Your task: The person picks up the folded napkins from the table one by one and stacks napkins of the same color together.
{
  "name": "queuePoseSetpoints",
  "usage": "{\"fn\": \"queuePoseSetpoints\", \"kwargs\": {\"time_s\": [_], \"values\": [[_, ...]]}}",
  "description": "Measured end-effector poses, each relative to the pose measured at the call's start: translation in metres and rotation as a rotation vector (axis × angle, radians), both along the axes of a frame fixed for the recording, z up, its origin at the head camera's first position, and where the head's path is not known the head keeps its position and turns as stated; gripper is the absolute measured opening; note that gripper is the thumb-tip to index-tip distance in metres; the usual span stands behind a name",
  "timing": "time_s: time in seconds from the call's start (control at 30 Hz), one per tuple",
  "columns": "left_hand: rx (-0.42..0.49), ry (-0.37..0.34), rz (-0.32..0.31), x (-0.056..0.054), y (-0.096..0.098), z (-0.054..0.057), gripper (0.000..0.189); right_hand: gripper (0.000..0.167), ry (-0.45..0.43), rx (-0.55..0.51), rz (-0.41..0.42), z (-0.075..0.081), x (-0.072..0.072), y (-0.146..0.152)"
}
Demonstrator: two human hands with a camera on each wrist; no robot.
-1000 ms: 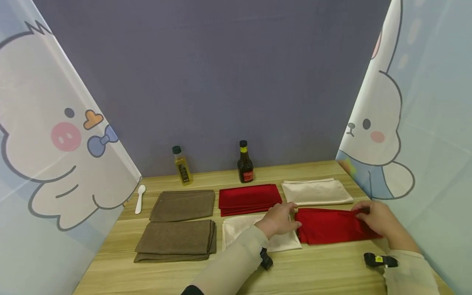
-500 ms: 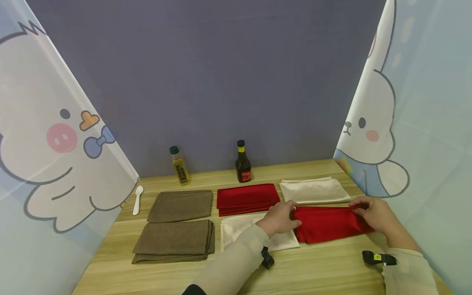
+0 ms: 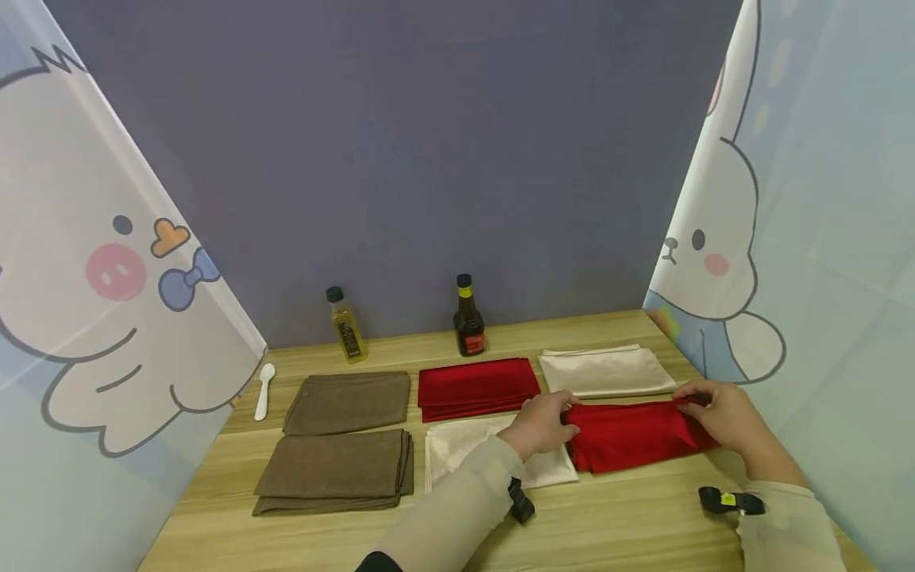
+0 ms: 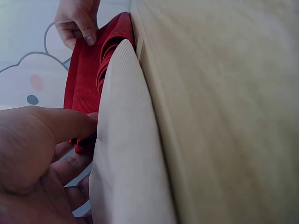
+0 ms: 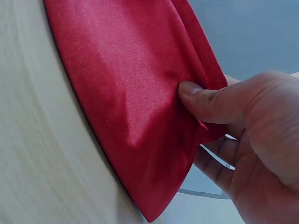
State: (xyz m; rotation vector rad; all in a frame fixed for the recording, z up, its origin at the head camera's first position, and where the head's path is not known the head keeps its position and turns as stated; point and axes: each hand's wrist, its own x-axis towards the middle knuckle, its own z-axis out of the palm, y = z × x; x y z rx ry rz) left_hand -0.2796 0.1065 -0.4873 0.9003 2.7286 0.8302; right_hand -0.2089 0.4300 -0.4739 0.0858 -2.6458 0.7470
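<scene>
A folded red cloth (image 3: 632,437) lies at the front right of the table. My left hand (image 3: 541,427) pinches its far left corner between thumb and fingers, reaching over a folded cream cloth (image 3: 457,449). At the other end, my right hand (image 3: 723,415) pinches the far right corner. In the right wrist view, the thumb (image 5: 205,100) presses on top of the red cloth (image 5: 131,93) and the fingers are beneath, with the edge lifted. Layered folds of the red cloth (image 4: 86,74) show beside the cream cloth (image 4: 128,140) in the left wrist view.
Behind lie another folded red cloth (image 3: 477,385) and a second cream cloth (image 3: 606,372). Two folded brown cloths (image 3: 334,469) are on the left, near a white spoon (image 3: 264,392). An oil bottle (image 3: 348,327) and a dark sauce bottle (image 3: 469,319) stand by the back wall.
The red cloth's right end has shifted slightly left with my right hand. My left hand keeps its pinch on the left corner. The whole view has drifted a little.
</scene>
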Motion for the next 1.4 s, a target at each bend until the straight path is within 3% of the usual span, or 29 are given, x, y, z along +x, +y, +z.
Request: {"fn": "queuePoseSetpoints", "kwargs": {"time_s": [0.47, 1.0, 1.4], "values": [[0.066, 0.039, -0.048, 0.000, -0.001, 0.000, 0.029, 0.019, 0.005, 0.013, -0.015, 0.001, -0.001, 0.001], [0.214, -0.071, -0.072, 0.004, 0.001, 0.003, 0.028, 0.020, 0.061, -0.032, -0.042, 0.003, 0.002, -0.004], [0.227, -0.065, -0.072, 0.010, 0.003, 0.009, 0.028, 0.019, 0.097, -0.043, -0.069, 0.002, 0.003, -0.001]]}}
